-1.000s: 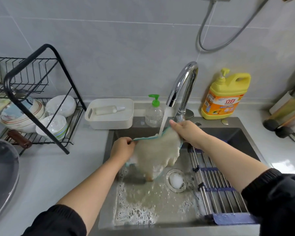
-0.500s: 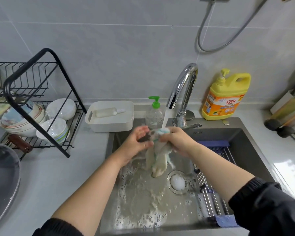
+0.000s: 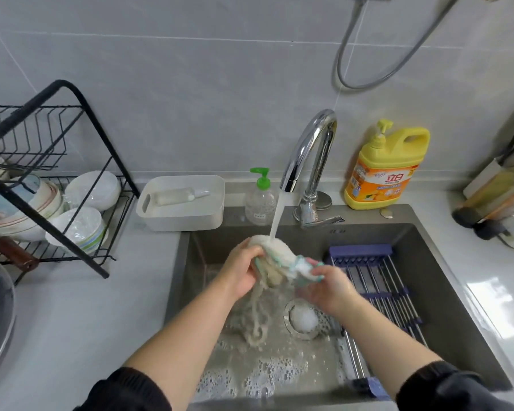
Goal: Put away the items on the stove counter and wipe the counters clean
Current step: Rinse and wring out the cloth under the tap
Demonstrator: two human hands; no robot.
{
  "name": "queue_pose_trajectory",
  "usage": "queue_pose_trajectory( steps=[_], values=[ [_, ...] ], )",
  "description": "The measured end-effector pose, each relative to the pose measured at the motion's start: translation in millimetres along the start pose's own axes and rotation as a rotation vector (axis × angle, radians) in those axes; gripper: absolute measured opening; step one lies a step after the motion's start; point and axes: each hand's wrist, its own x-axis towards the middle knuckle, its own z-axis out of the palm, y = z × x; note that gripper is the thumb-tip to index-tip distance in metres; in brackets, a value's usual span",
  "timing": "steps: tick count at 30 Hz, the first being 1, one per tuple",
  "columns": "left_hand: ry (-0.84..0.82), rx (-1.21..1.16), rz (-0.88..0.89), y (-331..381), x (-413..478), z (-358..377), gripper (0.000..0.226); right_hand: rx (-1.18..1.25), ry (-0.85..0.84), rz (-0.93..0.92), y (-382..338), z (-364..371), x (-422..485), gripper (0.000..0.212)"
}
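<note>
Two hands hold a soapy cloth (image 3: 276, 253) under the running tap (image 3: 309, 149), above the sink (image 3: 442, 292): left hand (image 3: 244, 271) grip clamped on its bunched top, right hand (image 3: 330, 289) grip pinching its teal edge.

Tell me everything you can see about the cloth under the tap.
The cloth is a pale cream, fluffy-looking rag with a teal edge, soaked and bunched into a wad. It is held over the sink, right under the stream running from the tap. The left hand grips its left end, and the right hand pinches its teal-edged right end. Cloudy strands of water drip from its underside into the foam below.
</note>
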Motion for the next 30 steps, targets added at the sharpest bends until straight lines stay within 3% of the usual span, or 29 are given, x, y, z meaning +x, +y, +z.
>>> queue_pose_trajectory(
  steps=[4, 7, 9, 12, 14, 16, 20, 24, 25, 27, 30],
  values=[
    [0.058, -0.118, -0.067, 9, -3, 12, 0.022, 0.108, -0.183, 0.091, 28, 24, -3, 0.041],
    [0.219, -0.024, -0.056, 11, 5, 2, 0.017, 0.098, -0.166, 0.001, 20, 40, 1, 0.044],
    [0.323, 0.063, -0.104, 7, 10, 2, 0.023, -0.155, -0.019, -0.199, 21, 55, 7, 0.038],
    [0.335, 0.092, -0.195, 2, 11, 19, 0.018, -0.619, 0.309, -0.484, 29, 83, 8, 0.030],
    [0.327, 0.060, -0.200, 2, 9, 30, 0.023, -0.796, 0.391, -0.514, 27, 91, 11, 0.031],
    [0.310, 0.029, -0.252, 4, 4, 31, 0.024, -0.940, 0.349, -0.427, 22, 91, 16, 0.026],
    [0.321, 0.048, -0.227, 8, 3, 11, 0.013, -0.412, 0.152, -0.011, 10, 77, 26, 0.014],
    [0.405, -0.043, -0.191, 9, 12, -10, 0.029, -0.260, -0.051, -0.080, 8, 57, 18, 0.014],
    [0.408, -0.042, -0.217, 8, 13, -9, 0.029, -0.314, -0.101, -0.142, 11, 58, 13, 0.016],
    [0.440, 0.033, -0.257, 3, 17, -3, 0.034, -0.698, -0.113, -0.334, 26, 62, 8, 0.029],
    [0.512, 0.327, -0.291, 0, 17, 12, 0.048, -1.109, 0.112, -0.634, 39, 74, 20, 0.031]
  ],
)
